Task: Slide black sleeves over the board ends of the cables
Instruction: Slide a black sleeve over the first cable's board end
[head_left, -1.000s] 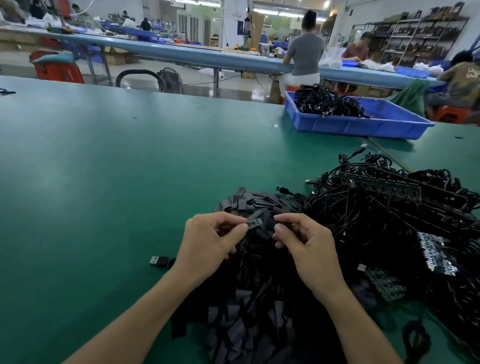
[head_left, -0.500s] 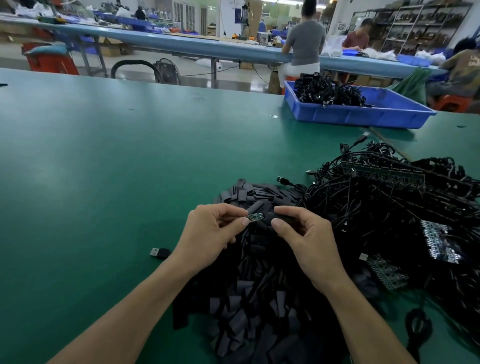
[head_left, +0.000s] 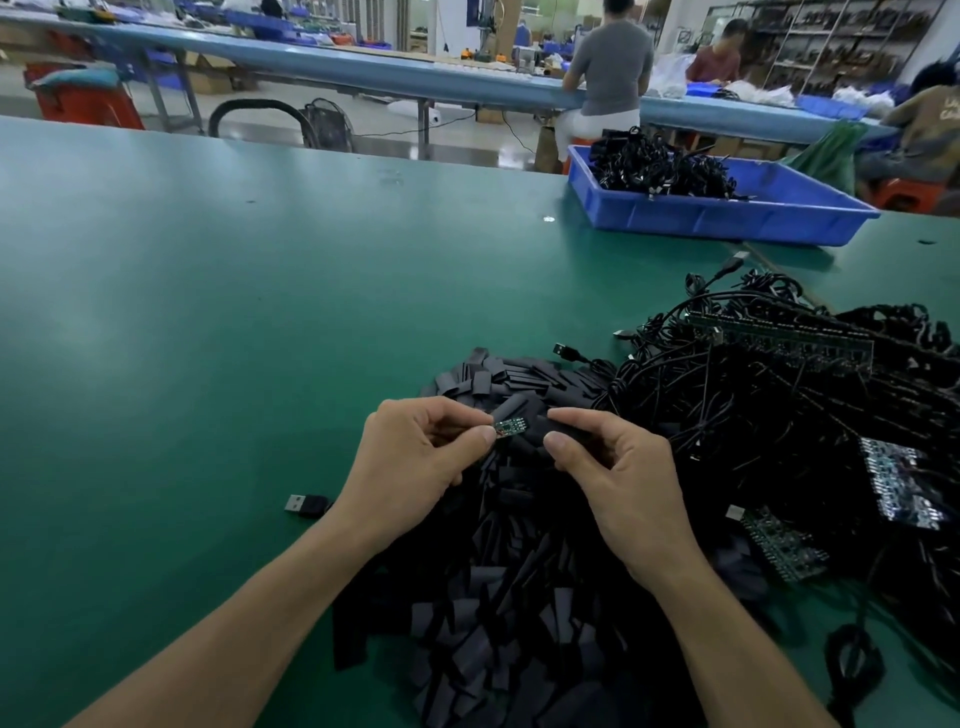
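what changed: not much over the last second tbh. My left hand (head_left: 415, 467) had the little green board (head_left: 511, 426) pinched then and it's the same pinch now. My right hand (head_left: 623, 488) has brought one black sleeve (head_left: 540, 427) in, so its open end now sits right at the board's free end.
what that means: I'd say this is the lining-up bit. Most of the board is bare and green, so the sleeve isn't on yet. Black on black there, so I can't tell if the tip has started going in.
where the stuff is: board and sleeve are both up in the air between my hands, just over the far part of the sleeve pile (head_left: 493, 597). The cable heap (head_left: 753, 415) I'm working through is off to my right on the green table (head_left: 208, 312).
left hand pose: thumb and index tip nipping the board's left end, other fingers curled under, wrist low.
right hand pose: thumb under and index on top, pinching the sleeve, both pointing left at the board. Rest of the fingers are loosely tucked.
other bits: a loose USB plug (head_left: 304, 504) lies by my left wrist. Could be this cable's other end, can't say for sure. The blue tray (head_left: 727, 218) with cables in it is well away at the far edge.
next, my guess: push the sleeve left along the board while the left hand holds firm.
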